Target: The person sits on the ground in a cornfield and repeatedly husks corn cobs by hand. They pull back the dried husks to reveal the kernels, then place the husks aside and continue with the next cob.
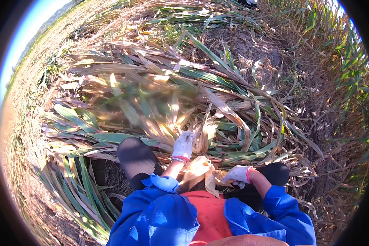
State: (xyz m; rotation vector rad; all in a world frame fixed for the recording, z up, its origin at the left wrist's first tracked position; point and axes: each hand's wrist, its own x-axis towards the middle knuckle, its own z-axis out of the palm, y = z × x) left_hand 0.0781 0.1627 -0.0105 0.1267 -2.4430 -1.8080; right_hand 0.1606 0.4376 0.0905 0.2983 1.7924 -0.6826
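My right hand point(237, 176), in a white knit glove with a red cuff, grips the tip end of an ear of corn point(219, 174) above my lap. Pale dry husk leaves point(196, 169) are peeled back from the ear and spread to its left. My left hand point(183, 145), gloved the same way, is farther forward with its fingers curled, beside another tuft of dry husk point(204, 135). Its fingertips are hidden, so I cannot tell whether it grips anything. Both hands are between my bent, dark-trousered knees.
Cut corn stalks point(184, 73) lie in a thick layer before me, with more stalks point(83, 187) at left. Standing corn point(341, 70) lines the right side. Yellow ears point(144, 32) lie on the ground farther off. Part of a person point(249, 2) shows at the top edge.
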